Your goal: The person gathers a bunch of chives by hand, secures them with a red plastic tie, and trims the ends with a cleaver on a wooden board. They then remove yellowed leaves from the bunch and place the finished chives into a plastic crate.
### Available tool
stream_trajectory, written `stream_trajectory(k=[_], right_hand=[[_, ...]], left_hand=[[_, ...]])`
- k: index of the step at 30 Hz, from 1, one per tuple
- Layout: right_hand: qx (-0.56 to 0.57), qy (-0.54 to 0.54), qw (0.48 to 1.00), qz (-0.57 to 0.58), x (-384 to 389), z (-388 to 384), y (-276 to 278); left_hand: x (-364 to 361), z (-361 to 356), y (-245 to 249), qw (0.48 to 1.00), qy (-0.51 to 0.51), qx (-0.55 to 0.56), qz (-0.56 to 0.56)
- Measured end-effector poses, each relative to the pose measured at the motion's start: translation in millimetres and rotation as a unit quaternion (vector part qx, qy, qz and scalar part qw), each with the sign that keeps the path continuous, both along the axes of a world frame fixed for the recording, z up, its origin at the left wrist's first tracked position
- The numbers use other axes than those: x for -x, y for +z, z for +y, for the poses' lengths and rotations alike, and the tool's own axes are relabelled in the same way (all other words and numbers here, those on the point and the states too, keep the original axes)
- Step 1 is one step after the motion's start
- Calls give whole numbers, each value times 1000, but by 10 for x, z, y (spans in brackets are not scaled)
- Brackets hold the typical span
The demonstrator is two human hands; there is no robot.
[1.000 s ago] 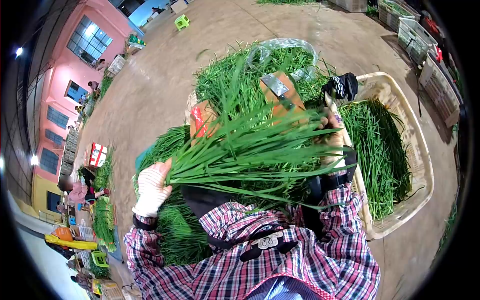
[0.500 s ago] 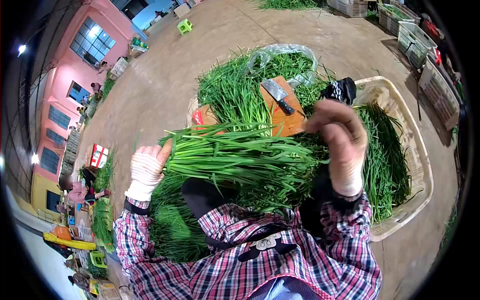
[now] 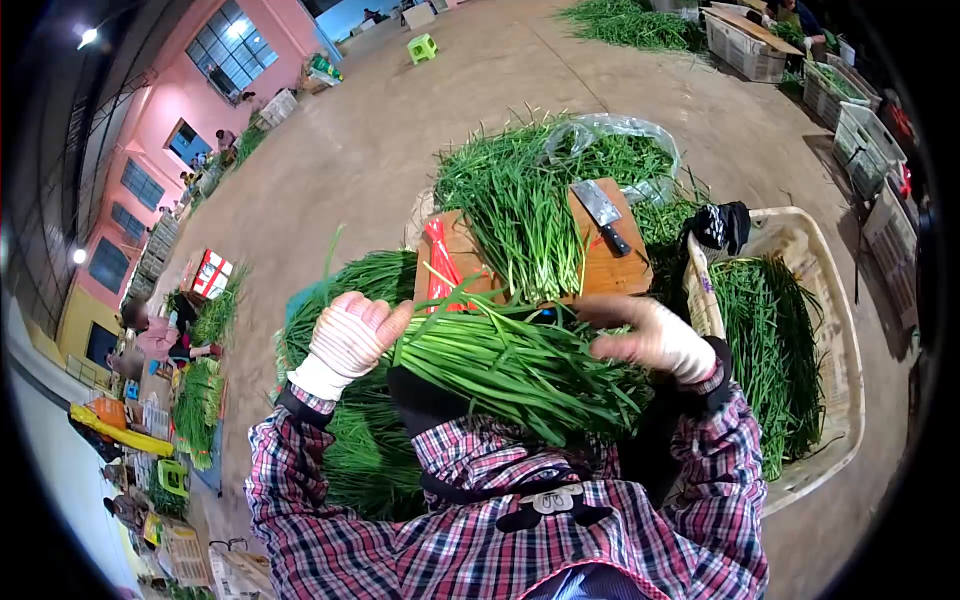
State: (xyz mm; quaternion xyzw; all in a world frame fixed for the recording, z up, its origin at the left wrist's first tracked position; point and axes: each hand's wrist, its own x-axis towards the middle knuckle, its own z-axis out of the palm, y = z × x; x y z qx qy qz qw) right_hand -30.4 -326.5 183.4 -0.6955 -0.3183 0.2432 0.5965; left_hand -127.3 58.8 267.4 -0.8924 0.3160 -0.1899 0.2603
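Observation:
My left hand [image 3: 352, 338] is closed round the left end of a bunch of chives [image 3: 500, 358], held crosswise over my lap. At the bunch's right part is my right hand [image 3: 650, 338], fingers apart and slightly curved, with its fingertips near the leaves. Both hands wear pale wrappings. Just beyond them a wooden board [image 3: 590, 268] bears loose chives [image 3: 530, 225], a cleaver [image 3: 602, 217] with a black handle, and a bundle of red strips [image 3: 440, 265].
A cream plastic crate [image 3: 845, 400] with chives in it stands on my right, a dark cloth [image 3: 722, 226] over its corner. More chives [image 3: 365, 450] lie by my left leg. Further crates [image 3: 745, 48] line the right side. A person [image 3: 155, 340] sits far left.
My left hand has moved right with the bunch, closer to my body. My right hand has come down from above the board's edge to the bunch's right side. The view has shifted.

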Motion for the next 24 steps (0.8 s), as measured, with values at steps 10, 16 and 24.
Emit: stream_trajectory(k=[10, 16, 24], right_hand=[[-61, -69, 991, 100, -124, 828, -169], [-43, 37, 981, 187, 23, 1255, -409], [-56, 23, 968, 242, 223, 1213, -520]], left_hand=[[-12, -246, -212, 994, -102, 41, 12], [67, -270, -256, 992, -121, 28, 7], [69, -259, -447, 988, -147, 33, 38]])
